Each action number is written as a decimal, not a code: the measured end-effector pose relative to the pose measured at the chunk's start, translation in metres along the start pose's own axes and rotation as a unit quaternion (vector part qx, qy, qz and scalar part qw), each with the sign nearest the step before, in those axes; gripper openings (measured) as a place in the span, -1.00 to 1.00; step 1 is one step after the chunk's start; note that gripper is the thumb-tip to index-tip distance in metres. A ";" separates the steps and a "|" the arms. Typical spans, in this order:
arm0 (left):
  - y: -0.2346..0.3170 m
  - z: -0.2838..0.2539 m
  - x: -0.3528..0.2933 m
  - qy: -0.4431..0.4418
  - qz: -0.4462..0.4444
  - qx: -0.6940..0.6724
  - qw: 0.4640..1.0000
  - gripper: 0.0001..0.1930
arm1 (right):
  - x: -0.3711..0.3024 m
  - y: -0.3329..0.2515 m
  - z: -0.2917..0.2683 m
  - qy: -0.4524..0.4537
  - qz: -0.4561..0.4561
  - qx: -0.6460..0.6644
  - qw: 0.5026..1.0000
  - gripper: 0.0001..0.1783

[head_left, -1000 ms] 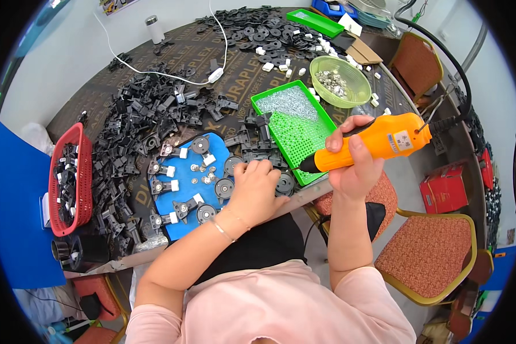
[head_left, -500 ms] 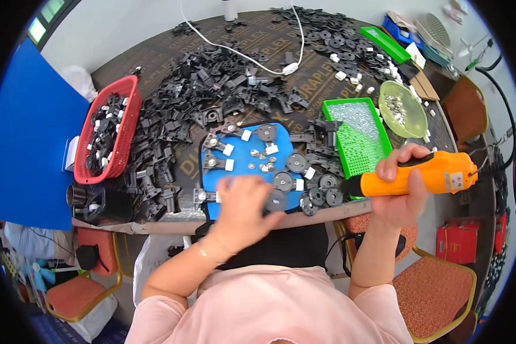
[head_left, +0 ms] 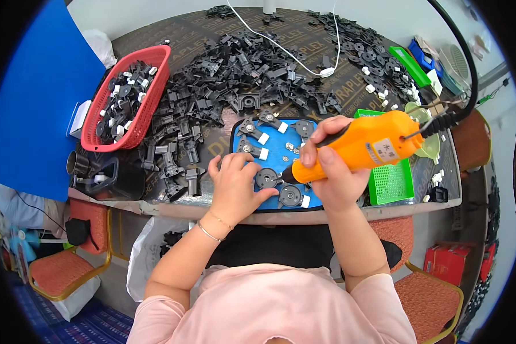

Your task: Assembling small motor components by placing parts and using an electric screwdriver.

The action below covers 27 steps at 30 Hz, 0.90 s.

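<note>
My right hand (head_left: 345, 182) is wrapped round an orange electric screwdriver (head_left: 372, 143) with a black cord. The tool slants down to the left, and its dark nose is beside a round black plastic part (head_left: 266, 178) on a blue mat (head_left: 274, 153). Thumb and forefinger of my left hand (head_left: 234, 182) bracket that part at its left and near edges. Just to its right lies another round black part (head_left: 290, 195) with a white block. Small metal pieces (head_left: 291, 148) sit at the mat's middle. Black brackets with white blocks (head_left: 251, 128) line its far left. The screwdriver tip's contact is hidden.
Black plastic parts (head_left: 241, 69) are heaped beyond the mat. A red basket (head_left: 161, 74) of mixed parts stands at left, with a black container (head_left: 123, 182) nearer me. Green trays (head_left: 408, 182) are on the right. A white cord (head_left: 258, 34) crosses the table's back.
The screwdriver has swung left and over the mat in my right hand. My left hand has settled beside a round black part after a blurred movement. The view has shifted.
</note>
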<state>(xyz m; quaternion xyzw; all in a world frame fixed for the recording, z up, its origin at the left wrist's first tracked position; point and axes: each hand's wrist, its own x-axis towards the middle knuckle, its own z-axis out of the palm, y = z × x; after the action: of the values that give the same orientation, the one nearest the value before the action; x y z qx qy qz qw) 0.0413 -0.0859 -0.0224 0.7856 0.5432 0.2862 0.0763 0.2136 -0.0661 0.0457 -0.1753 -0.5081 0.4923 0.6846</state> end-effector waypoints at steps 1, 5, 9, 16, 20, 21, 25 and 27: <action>-0.001 0.001 0.000 0.002 0.002 -0.004 1.000 -0.52 | 0.000 0.005 0.002 -0.005 -0.002 0.011 1.000 -0.68; -0.003 0.001 0.000 -0.003 0.003 -0.019 1.000 -0.52 | 0.004 0.015 0.012 0.005 0.016 -0.026 1.000 -0.69; -0.003 0.003 -0.002 0.006 0.007 -0.029 1.000 -0.52 | 0.005 0.023 0.014 0.005 0.030 -0.032 0.999 -0.69; -0.007 0.006 -0.003 0.003 0.022 -0.028 0.999 -0.52 | 0.006 0.028 0.017 -0.002 0.038 -0.043 0.998 -0.70; -0.006 0.005 -0.001 -0.002 0.016 -0.040 0.999 -0.55 | 0.004 0.040 0.021 0.008 0.019 -0.060 0.998 -0.72; -0.005 0.006 0.000 -0.003 0.015 -0.041 0.999 -0.55 | 0.003 0.040 0.022 0.008 0.020 -0.060 0.998 -0.72; -0.003 0.008 0.000 0.013 0.005 -0.030 0.999 -0.57 | 0.003 0.038 0.028 -0.026 0.023 -0.094 0.995 -0.74; -0.002 0.008 0.001 0.022 0.002 -0.029 0.999 -0.58 | 0.005 0.036 0.032 -0.035 0.057 -0.084 0.994 -0.75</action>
<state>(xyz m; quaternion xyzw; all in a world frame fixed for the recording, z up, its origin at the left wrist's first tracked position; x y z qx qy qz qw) 0.0447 -0.0825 -0.0292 0.7778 0.5343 0.3196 0.0863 0.1680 -0.0535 0.0348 -0.2440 -0.5607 0.4920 0.6198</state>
